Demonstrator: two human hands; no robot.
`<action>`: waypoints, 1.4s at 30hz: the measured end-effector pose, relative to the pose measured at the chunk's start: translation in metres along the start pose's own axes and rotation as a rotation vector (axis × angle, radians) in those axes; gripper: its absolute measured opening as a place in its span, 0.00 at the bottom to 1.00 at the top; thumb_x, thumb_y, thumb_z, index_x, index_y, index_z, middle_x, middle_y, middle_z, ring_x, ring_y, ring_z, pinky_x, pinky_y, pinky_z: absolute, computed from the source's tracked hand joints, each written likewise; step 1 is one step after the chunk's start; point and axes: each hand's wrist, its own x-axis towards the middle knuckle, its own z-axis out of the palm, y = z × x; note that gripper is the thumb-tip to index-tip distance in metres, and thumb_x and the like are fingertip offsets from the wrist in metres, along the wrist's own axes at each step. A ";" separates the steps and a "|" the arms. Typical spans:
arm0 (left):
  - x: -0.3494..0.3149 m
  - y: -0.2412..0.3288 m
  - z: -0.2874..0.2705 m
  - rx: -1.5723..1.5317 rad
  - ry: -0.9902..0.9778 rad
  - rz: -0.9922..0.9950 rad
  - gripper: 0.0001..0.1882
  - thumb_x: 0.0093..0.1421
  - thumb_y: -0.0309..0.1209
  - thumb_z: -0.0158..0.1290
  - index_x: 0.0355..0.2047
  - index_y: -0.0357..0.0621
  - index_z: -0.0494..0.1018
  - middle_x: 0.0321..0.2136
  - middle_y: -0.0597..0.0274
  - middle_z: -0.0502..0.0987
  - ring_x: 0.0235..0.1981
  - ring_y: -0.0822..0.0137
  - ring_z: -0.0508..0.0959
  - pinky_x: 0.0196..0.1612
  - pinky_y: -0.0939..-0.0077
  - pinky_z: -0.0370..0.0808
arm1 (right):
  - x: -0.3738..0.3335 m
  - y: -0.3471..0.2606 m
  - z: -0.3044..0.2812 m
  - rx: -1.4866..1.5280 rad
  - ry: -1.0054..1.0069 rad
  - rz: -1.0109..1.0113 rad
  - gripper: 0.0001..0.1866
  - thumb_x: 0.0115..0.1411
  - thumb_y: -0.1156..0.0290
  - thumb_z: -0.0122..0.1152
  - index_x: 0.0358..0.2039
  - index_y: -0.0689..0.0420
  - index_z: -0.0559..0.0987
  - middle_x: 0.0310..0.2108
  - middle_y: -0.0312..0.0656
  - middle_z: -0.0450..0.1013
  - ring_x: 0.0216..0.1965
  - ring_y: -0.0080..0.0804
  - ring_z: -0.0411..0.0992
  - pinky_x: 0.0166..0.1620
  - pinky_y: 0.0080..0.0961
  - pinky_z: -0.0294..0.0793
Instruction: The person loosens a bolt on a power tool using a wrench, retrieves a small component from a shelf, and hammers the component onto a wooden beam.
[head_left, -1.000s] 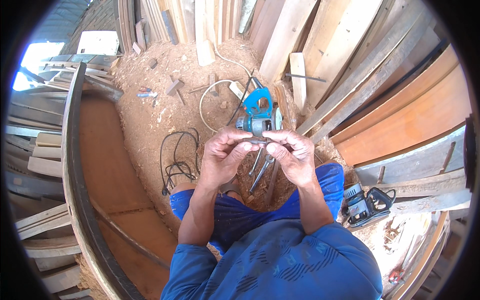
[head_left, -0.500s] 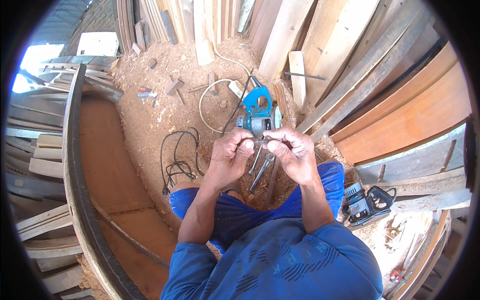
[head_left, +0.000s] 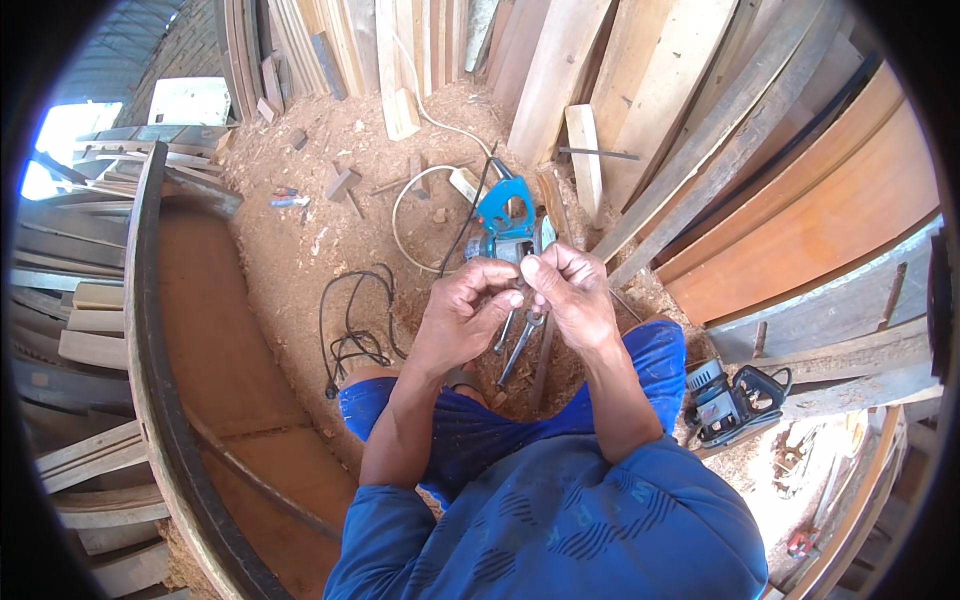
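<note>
My left hand (head_left: pixel 468 312) is closed, its thumb and fingertips brought together beside the right hand. My right hand (head_left: pixel 572 298) pinches with thumb and forefinger, raised slightly above the left fingertips. The small dark rod-like part held between both hands earlier is mostly hidden now by the fingers. Just beyond the hands a teal power tool (head_left: pixel 508 207) lies on its side on the shavings. Below the fingers are a combination wrench (head_left: pixel 520 350) and a second slim metal tool (head_left: pixel 505 331), both on the ground between my knees.
A black cable (head_left: pixel 350 335) lies coiled at left, beside a curved wooden hull-like frame (head_left: pixel 145 340). A white power strip (head_left: pixel 465 183), a hammer-like wooden tool (head_left: pixel 343 185) and small hand tools (head_left: pixel 290 199) lie farther off. Planks (head_left: pixel 640 90) lean behind; another power tool (head_left: pixel 738 402) stands at right.
The hands have shifted from holding the small dark part level between them. My right hand has turned upward and inward, and the part is now largely covered. The view has tilted slightly.
</note>
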 end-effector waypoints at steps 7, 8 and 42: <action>-0.002 0.008 0.001 0.018 0.039 -0.058 0.07 0.61 0.20 0.54 0.41 0.36 0.73 0.33 0.64 0.79 0.35 0.77 0.76 0.41 0.80 0.74 | 0.002 0.001 0.000 0.123 -0.028 0.020 0.13 0.63 0.65 0.61 0.24 0.57 0.74 0.21 0.33 0.70 0.21 0.16 0.64 0.26 0.16 0.65; -0.002 0.012 0.002 -0.064 0.032 -0.081 0.08 0.62 0.21 0.53 0.42 0.36 0.72 0.34 0.62 0.79 0.35 0.76 0.77 0.40 0.79 0.75 | 0.001 0.001 0.001 0.122 -0.026 0.021 0.13 0.63 0.65 0.61 0.24 0.57 0.74 0.21 0.33 0.70 0.21 0.16 0.64 0.26 0.16 0.65; -0.002 -0.007 -0.003 -0.793 0.032 -0.415 0.09 0.67 0.29 0.48 0.43 0.38 0.73 0.37 0.51 0.81 0.32 0.64 0.83 0.34 0.75 0.80 | 0.016 0.030 -0.007 -0.045 0.105 0.075 0.10 0.66 0.68 0.55 0.32 0.61 0.79 0.23 0.33 0.72 0.25 0.17 0.67 0.31 0.19 0.68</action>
